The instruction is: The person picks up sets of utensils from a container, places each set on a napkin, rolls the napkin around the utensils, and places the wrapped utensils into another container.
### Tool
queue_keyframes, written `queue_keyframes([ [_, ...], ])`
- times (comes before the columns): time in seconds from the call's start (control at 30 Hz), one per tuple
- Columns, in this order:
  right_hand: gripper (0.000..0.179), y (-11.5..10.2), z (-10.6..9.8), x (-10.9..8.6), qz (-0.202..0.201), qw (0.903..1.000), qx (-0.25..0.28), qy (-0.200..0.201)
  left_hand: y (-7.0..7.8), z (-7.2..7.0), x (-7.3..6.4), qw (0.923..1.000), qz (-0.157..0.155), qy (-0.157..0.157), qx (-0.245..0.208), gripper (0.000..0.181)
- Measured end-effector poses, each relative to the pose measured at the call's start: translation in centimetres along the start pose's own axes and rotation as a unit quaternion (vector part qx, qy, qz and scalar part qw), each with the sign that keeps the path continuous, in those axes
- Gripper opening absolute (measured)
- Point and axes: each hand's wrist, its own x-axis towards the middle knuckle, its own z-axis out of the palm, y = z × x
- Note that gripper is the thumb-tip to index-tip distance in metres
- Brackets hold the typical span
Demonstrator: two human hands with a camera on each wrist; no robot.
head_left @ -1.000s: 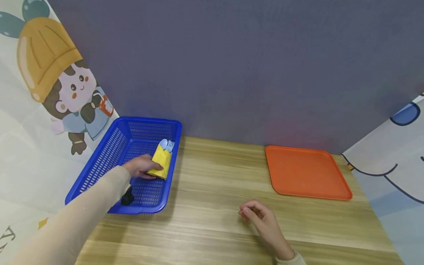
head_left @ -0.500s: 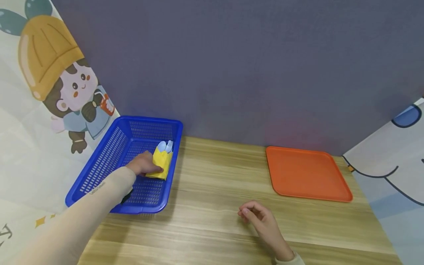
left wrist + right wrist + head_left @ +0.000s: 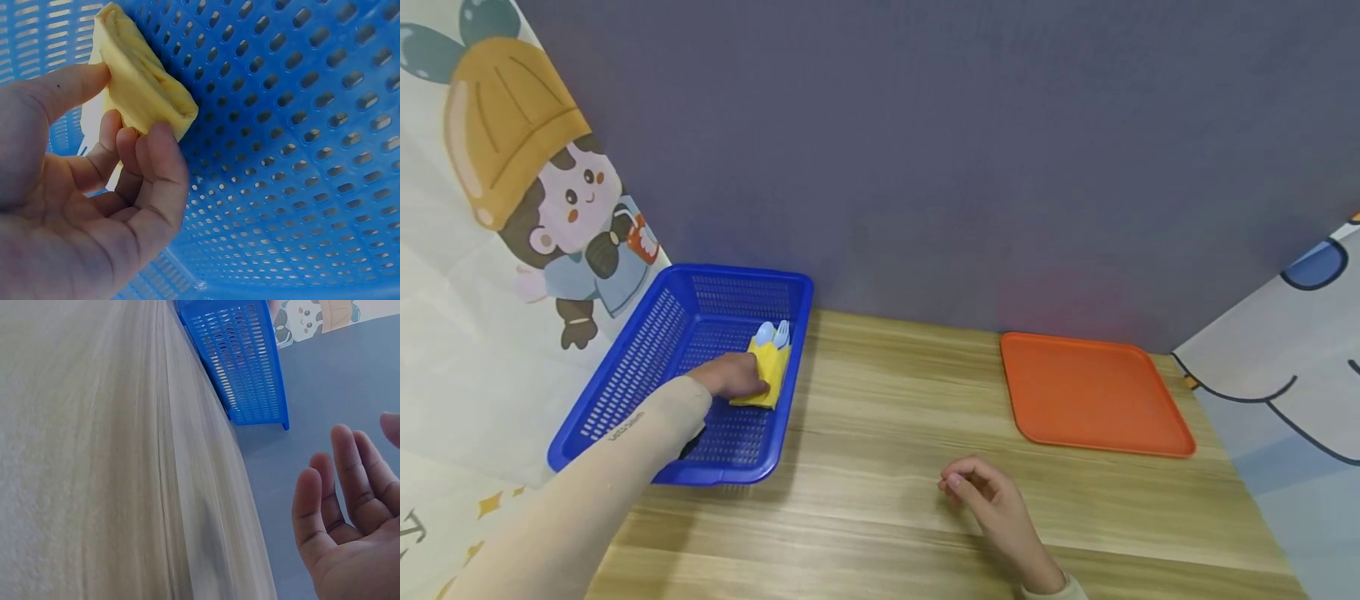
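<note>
My left hand [image 3: 730, 375] reaches into a blue plastic basket [image 3: 733, 446] and pinches a folded yellow cloth pouch [image 3: 772, 367] near its lower end. A pale blue spoon [image 3: 764, 334] and a pale blue fork [image 3: 781, 335] stick out of the pouch's far end. In the left wrist view, the thumb lies on one side of the yellow pouch [image 3: 134, 78] and curled fingers on the other, close to the perforated basket wall [image 3: 281, 125]. My right hand [image 3: 996, 508] hovers at the wooden table with nothing in it, its fingers loosely bent.
An orange tray [image 3: 1097, 392] lies on the table [image 3: 880, 467] at the right, beside the dark grey partition [image 3: 925, 167]. A cartoon-printed sheet [image 3: 475, 292] stands left of the basket. Another printed sheet [image 3: 1262, 350] borders the right side.
My left hand has shifted slightly right on the pouch. The pouch has slid a little within the basket, its cutlery ends now slightly lower in view. The right hand stays still.
</note>
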Motion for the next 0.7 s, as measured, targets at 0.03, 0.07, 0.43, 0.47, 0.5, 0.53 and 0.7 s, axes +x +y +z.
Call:
queue_keyframes([
  [0.03,0.013,0.0,0.0,0.0,0.001,1.0000,0.000,0.001,0.0,0.0,0.0,1.0000,-0.002,-0.002,-0.006,0.024],
  [0.07,0.012,0.0,0.0,0.0,0.004,1.0000,0.000,0.001,-0.1,0.0,0.0,1.0000,-0.002,-0.002,-0.009,0.025],
  [0.43,0.011,-0.4,0.0,0.1,0.024,0.9996,-0.014,0.001,0.5,-0.4,-1.0,0.9993,0.018,0.033,0.005,0.031],
  [0.47,0.011,-0.4,0.0,0.1,0.025,0.9996,-0.015,0.002,0.5,-0.4,-1.1,0.9991,0.022,0.037,0.006,0.030],
  [0.5,0.010,-0.4,0.0,0.1,0.026,0.9996,-0.015,0.003,0.6,-0.5,-1.2,0.9988,0.026,0.041,0.008,0.030],
  [0.53,0.010,-0.4,0.0,0.2,0.027,0.9995,-0.016,0.004,0.6,-0.5,-1.2,0.9986,0.027,0.044,0.007,0.030],
  [0.7,0.009,-0.4,0.1,0.2,0.028,0.9995,-0.015,0.006,0.8,-0.7,-1.6,0.9984,0.028,0.049,0.004,0.031],
])
